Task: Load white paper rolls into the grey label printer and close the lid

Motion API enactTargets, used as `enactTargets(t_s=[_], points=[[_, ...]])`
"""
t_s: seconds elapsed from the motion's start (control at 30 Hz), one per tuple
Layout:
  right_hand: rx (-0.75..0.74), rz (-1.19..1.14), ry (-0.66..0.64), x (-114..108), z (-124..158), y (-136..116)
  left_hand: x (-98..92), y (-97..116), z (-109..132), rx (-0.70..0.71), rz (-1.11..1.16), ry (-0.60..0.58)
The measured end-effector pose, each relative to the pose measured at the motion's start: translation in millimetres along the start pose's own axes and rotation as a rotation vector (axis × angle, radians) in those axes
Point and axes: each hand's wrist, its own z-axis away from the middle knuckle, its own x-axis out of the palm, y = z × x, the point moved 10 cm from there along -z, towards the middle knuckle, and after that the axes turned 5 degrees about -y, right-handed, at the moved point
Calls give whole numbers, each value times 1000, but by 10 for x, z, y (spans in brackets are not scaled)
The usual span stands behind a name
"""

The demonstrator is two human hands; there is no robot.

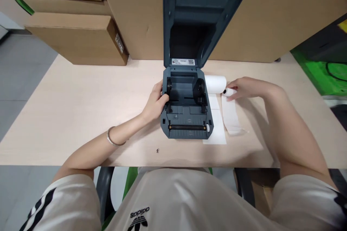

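Note:
A dark blue-grey label printer [187, 115] stands on the table with its lid [200, 7] swung up, its roll bay bare and a black roller across the front. My left hand [157, 103] grips the printer's left edge, thumb over the rim. Right of the printer, my right hand [240, 88] has its fingers closed on a small white paper roll [230, 92] with a dark core. A strip of its paper trails toward me on the tabletop. Beside it lies a larger white paper roll [215, 84], its unrolled sheet [217, 130] partly under the printer.
Cardboard boxes [135, 14] line the table's back edge, and a flat one [81, 39] stands at the back left. A green surface with a black cable [336, 72] is at the far right. The table's front edge [151, 164] runs just before my body.

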Motion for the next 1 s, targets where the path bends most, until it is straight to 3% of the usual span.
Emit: enactTargets(t_s=[0.17, 0.33, 0.47, 0.6, 0.7, 0.87, 1.0], points=[[68, -11, -49, 154, -106, 176, -14, -43, 3, -6, 7, 13], [50, -69, -68, 59, -42, 145, -24, -64, 3, -3, 16, 25], [-4, -96, 47, -126, -84, -69, -15, -40, 1, -3, 14, 14], [-116, -86, 44, -60, -297, -497, -21, -31, -7, 5, 13, 17], [-79, -57, 62, -74, -341, -608, -16, -28, -11, 7, 14, 11], [-49, -105, 136, -429, 73, -498, -1, -21, 9, -16, -10, -1], [-189, -71, 209, -843, 440, -577, -5, -22, 23, -18, -17, -2]])
